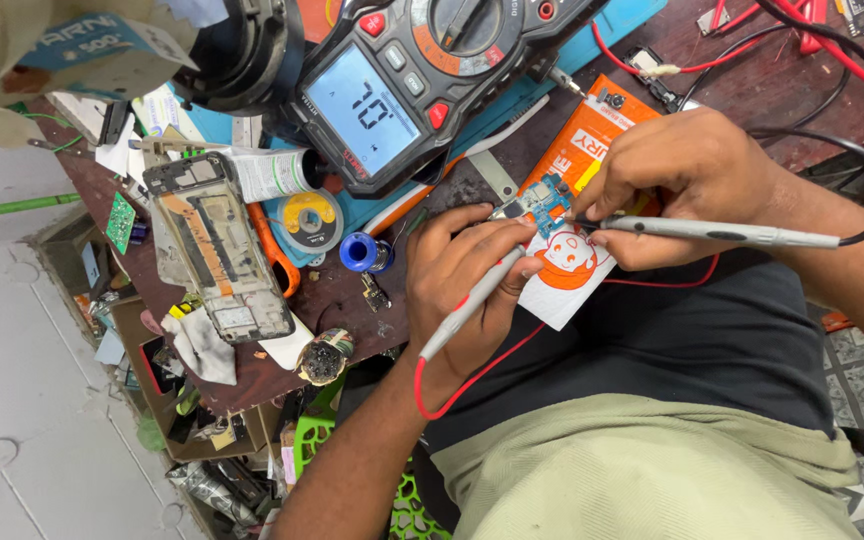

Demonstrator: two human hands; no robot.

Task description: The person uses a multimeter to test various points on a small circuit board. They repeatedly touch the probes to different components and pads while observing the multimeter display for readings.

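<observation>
1. hands first: our left hand [462, 285] pinches the red-lead probe [472, 300], our right hand [682, 190] pinches the black-lead probe [712, 233].
2. both tips touch the small blue board [549, 200] on the orange card [577, 160]; we judge a slip could bridge pads.
3. farther off, the multimeter [402, 90] could then misread.

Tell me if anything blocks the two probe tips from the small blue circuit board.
Nothing visible does. The left hand and right hand each hold a grey probe, and both tips already meet the blue circuit board.
</observation>
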